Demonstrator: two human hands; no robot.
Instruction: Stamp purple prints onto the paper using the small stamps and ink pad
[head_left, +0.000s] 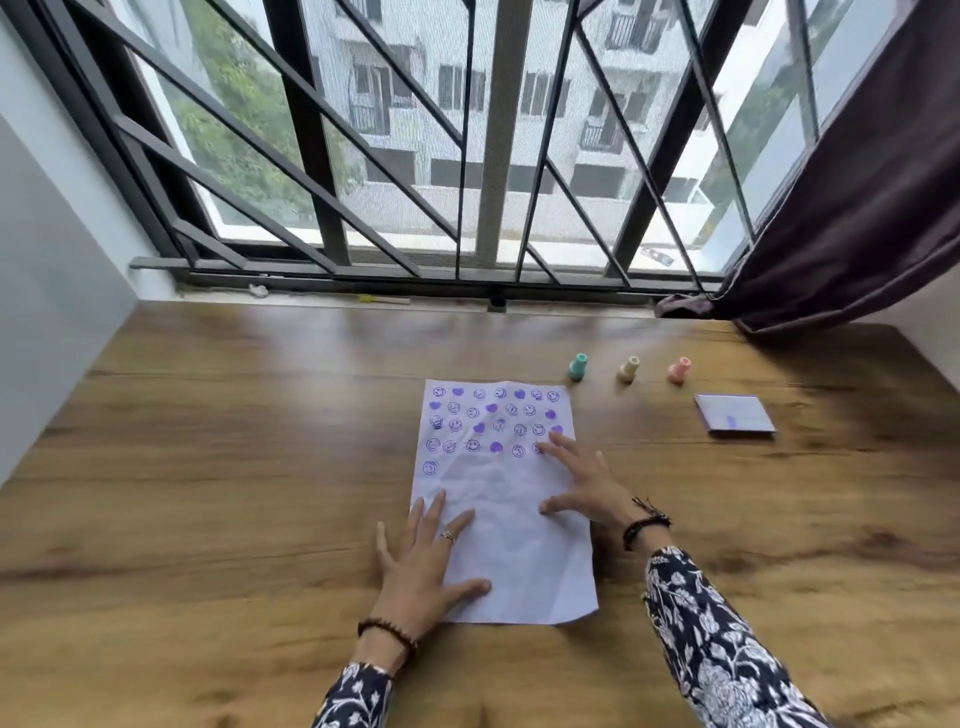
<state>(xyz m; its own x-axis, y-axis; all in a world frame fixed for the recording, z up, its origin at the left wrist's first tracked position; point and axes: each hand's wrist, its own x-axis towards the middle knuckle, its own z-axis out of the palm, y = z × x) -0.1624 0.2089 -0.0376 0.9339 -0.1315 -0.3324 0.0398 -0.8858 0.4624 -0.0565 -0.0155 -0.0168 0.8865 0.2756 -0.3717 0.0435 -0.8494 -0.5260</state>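
A white sheet of paper (511, 551) lies on the wooden table (234, 441), its upper part covered with several rows of purple smiley and heart prints. My left hand (423, 564) rests flat on the paper's lower left edge, fingers spread, holding nothing. Fingers apart, my right hand (582, 486) presses on the paper's right side, its fingertips among the lowest prints. Beyond the paper's top right corner stand three small stamps: a green stamp (577, 366), a cream stamp (628, 369) and a pink stamp (679, 370). The purple ink pad (735, 413) lies closed to their right.
A barred window (488, 156) runs along the table's far edge, with small bits on its sill. A dark curtain (857, 208) hangs at the right, touching the table's far right corner. A grey wall (47, 291) bounds the left side.
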